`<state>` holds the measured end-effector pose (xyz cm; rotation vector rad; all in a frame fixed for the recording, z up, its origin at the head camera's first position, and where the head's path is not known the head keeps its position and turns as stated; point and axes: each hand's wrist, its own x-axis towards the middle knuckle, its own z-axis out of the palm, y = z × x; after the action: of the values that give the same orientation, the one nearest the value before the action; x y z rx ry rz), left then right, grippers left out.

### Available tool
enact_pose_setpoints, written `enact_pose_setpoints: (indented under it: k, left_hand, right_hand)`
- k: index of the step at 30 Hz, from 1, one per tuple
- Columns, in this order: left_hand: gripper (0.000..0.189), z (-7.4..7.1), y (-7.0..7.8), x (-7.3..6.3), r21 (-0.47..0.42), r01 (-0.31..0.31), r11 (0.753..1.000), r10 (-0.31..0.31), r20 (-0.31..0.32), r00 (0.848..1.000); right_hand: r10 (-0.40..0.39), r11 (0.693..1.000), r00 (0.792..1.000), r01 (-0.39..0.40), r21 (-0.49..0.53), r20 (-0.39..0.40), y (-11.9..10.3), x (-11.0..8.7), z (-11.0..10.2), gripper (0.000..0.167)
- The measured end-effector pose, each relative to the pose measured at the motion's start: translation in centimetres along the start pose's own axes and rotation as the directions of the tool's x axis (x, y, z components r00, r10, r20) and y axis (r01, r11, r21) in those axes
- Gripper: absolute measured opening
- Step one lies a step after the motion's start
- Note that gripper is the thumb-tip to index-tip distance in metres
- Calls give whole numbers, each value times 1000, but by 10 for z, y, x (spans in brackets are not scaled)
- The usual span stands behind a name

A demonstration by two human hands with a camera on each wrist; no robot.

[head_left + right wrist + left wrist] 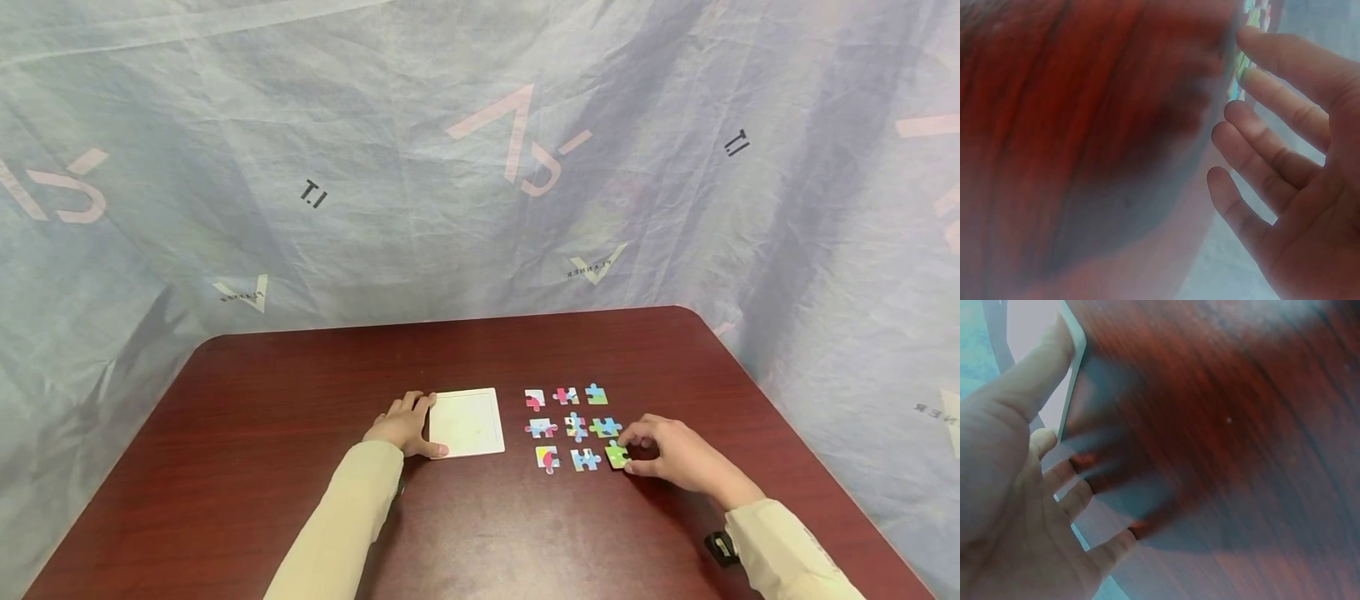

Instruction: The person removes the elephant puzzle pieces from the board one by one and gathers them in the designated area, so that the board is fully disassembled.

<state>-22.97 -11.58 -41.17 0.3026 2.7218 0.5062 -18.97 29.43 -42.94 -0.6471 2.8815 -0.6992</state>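
A white square board with a thin line near its border lies on the table. My left hand is at its left side, thumb resting on the front left corner and a fingertip at the back left corner. In the left wrist view the fingers reach out fairly straight beside the board. My right hand pinches a green puzzle piece between thumb and index finger, at the front right of the other pieces. Its remaining fingers extend loosely in the right wrist view.
Several colourful puzzle pieces lie in rows between the board and my right hand. The dark red wooden table has rounded far corners. A grey printed cloth hangs behind and at both sides. A black strap shows at the right sleeve.
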Motion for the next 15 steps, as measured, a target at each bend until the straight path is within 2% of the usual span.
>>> enact_pose_setpoints:
  k: [10,15]
  left_hand:
    - [91,5,-4,8,-13,13,1000,-13,3,1000]
    - [91,4,-4,7,-21,19,1000,-19,14,1000]
  right_hand:
    - [-3,1000,1000,3,-2,-4,1,-2,4,26]
    - [-2,1000,1000,2,-3,-11,1,-2,5,26]
